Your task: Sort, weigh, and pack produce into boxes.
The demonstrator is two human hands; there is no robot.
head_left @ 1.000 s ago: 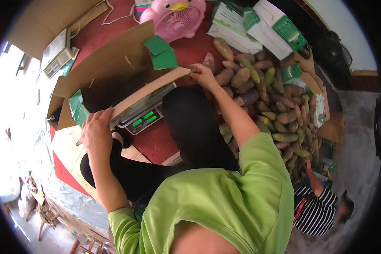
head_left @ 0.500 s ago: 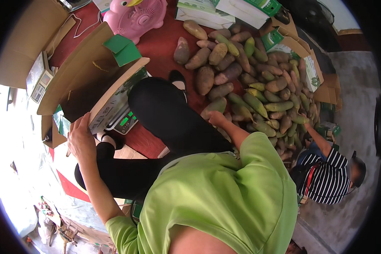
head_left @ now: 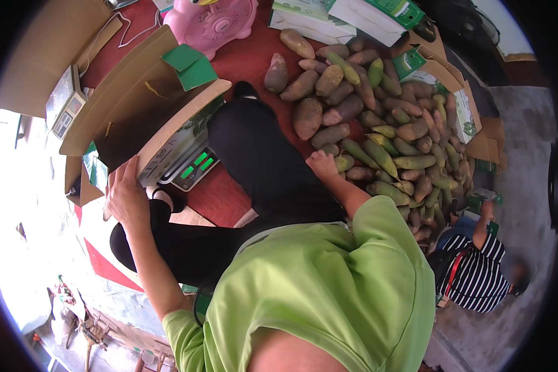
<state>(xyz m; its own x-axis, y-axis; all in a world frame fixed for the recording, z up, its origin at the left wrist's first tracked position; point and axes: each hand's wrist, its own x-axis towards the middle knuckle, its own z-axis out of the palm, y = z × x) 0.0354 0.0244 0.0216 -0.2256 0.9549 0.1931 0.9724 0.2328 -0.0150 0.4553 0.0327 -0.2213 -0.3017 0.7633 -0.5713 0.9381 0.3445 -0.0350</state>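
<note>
My left hand (head_left: 128, 195) grips the near edge of an open cardboard box (head_left: 178, 139) with printed sides and green inner flaps. Under the box is a digital scale (head_left: 195, 172) with a lit green display, partly covered by the box. My right hand (head_left: 322, 165) is curled closed beside my knee, at the near left edge of a heap of root vegetables (head_left: 415, 162), green to brownish and radish-like. One greenish root vegetable (head_left: 344, 162) lies right beside its knuckles. Whatever the fingers may hold is hidden.
A pink fan (head_left: 212, 26) stands on the red floor covering (head_left: 248, 65) at the far side. White and green cartons (head_left: 316, 22) lie behind the heap, and an open carton (head_left: 464, 111) borders its right. Another person in a striped shirt (head_left: 474, 273) is at the right.
My right hand has moved slightly; the root vegetable it gripped before no longer shows clearly. The scene has shifted a little rightward. The other person's arm has drawn away from the heap.
</note>
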